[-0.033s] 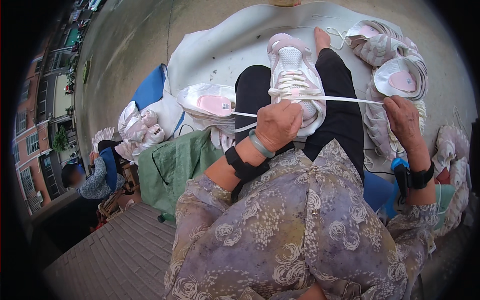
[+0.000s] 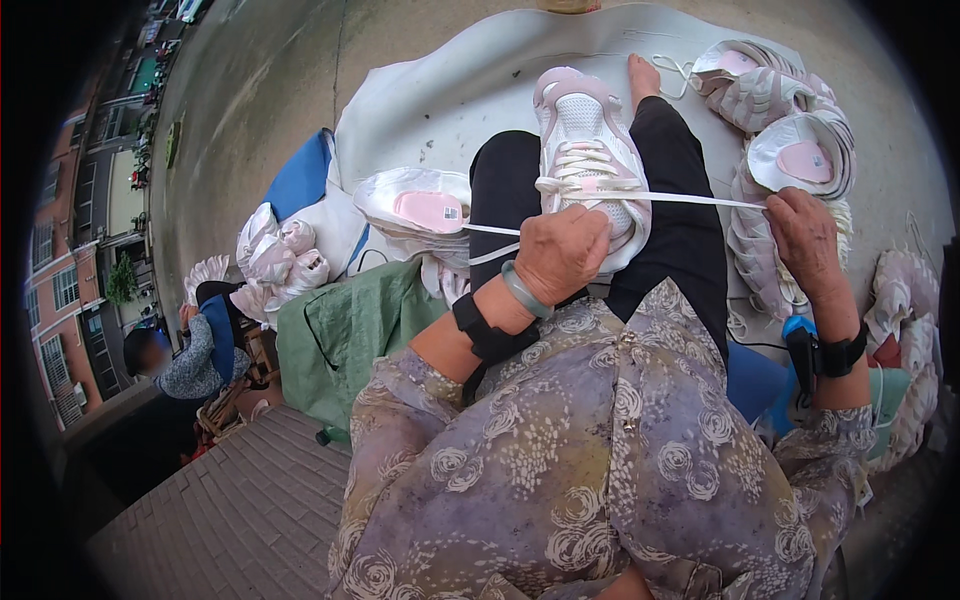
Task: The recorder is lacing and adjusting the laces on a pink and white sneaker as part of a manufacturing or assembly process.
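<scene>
A white and pink sneaker point(image 2: 583, 125) rests on my lap between my knees, toe pointing away from me, its upper part laced. In a pinch, my right hand point(image 2: 803, 235) holds one end of a white shoelace point(image 2: 700, 198), drawn straight out to the right from the shoe. My left hand point(image 2: 562, 248) is closed in a fist over the near left side of the sneaker's opening. White lace strands point(image 2: 490, 229) come out of its left side, so it grips lace; its fingertips are mostly hidden.
A stack of shoe uppers point(image 2: 410, 205) with a pink insole lies by my left knee. More stacked uppers point(image 2: 800, 155) curve along the right. A green bag point(image 2: 350, 325) sits left of me, a white sheet point(image 2: 430, 110) spreads ahead, and another person point(image 2: 200, 355) sits far left.
My left hand has shifted very slightly to the right at the sneaker's opening. The right hand and the taut lace look the same.
</scene>
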